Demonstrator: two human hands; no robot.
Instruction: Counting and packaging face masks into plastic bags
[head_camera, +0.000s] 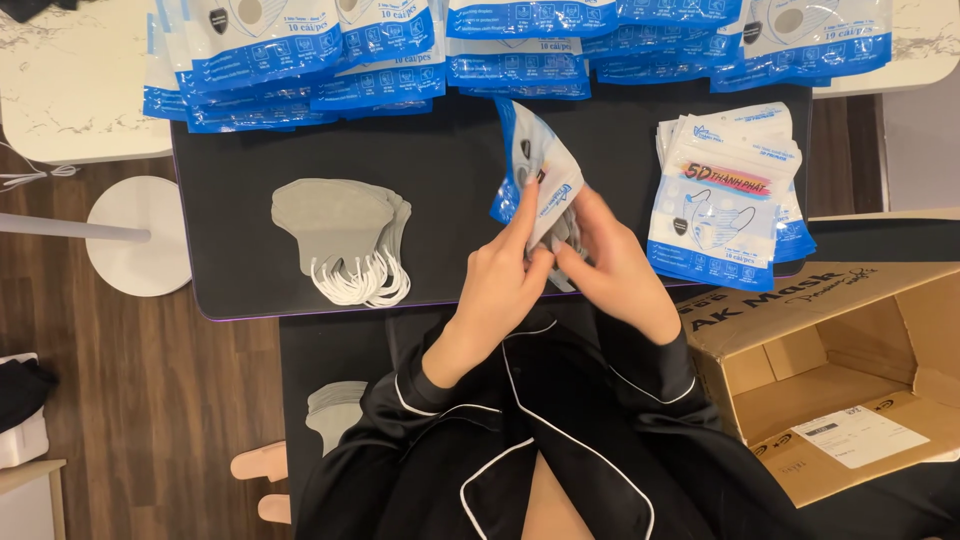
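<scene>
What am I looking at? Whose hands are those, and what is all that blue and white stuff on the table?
There is one picture, taken by a camera worn on a person's head, looking straight down. The left hand and right hand belong to that person. Together they hold a blue and white plastic pouch, with grey masks at its opening. On the black table mat lies a pile of grey face masks with white ear loops. Filled pouches are stacked along the far edge, and empty flat pouches lie on the right. An open cardboard box sits nearby.
</scene>
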